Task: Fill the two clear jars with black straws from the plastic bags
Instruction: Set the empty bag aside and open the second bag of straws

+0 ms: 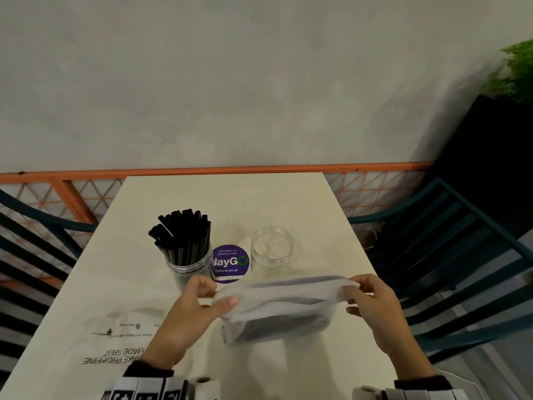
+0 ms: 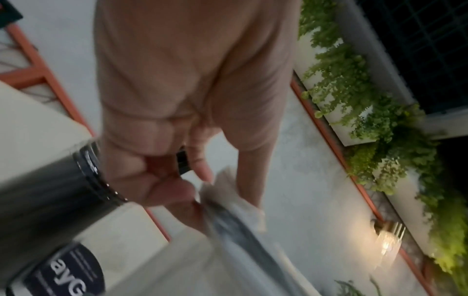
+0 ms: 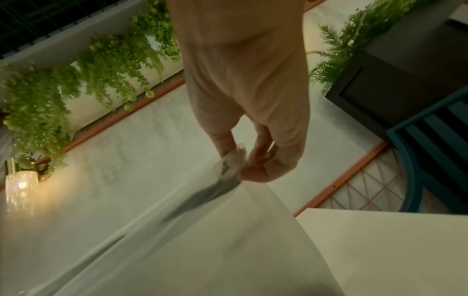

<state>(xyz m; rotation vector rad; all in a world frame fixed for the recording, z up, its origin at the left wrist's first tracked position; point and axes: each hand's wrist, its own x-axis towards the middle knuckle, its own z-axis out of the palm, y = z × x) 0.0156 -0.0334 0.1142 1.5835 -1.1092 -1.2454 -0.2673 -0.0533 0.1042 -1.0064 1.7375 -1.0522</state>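
A clear jar (image 1: 189,267) packed with upright black straws (image 1: 181,235) stands left of centre on the table. An empty clear jar (image 1: 272,249) stands to its right. In front of them I hold a cloudy plastic bag (image 1: 277,310) with dark straws showing through it, lifted above the table. My left hand (image 1: 202,301) pinches the bag's left end (image 2: 215,192). My right hand (image 1: 366,295) pinches its right end (image 3: 233,162). The wrist views are blurred.
A round purple sticker (image 1: 230,262) lies between the jars on the cream table (image 1: 230,197). A flat printed plastic bag (image 1: 115,342) lies at the near left. Teal chairs (image 1: 450,255) flank the table. A grey wall and orange rail (image 1: 219,170) stand behind.
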